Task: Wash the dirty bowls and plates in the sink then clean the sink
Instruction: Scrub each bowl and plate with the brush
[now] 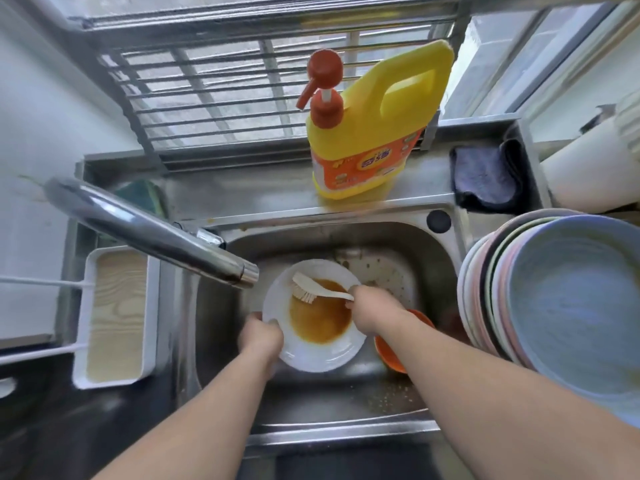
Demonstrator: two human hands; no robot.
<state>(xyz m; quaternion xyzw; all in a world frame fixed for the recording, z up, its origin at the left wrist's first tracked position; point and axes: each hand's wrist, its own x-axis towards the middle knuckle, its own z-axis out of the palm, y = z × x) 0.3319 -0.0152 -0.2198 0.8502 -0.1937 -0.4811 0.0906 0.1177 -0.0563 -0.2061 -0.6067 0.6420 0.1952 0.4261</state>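
Right hand clamped on the brush, bristles down at the edge of the brown sauce. Left hand grips the rim of the white plate, held over the sink beneath the tap. Scrubbing, I'd say, and barely begun. Next: work that sauce loose, then rinse. An orange bowl waits alongside; stacked plates sit to the right.
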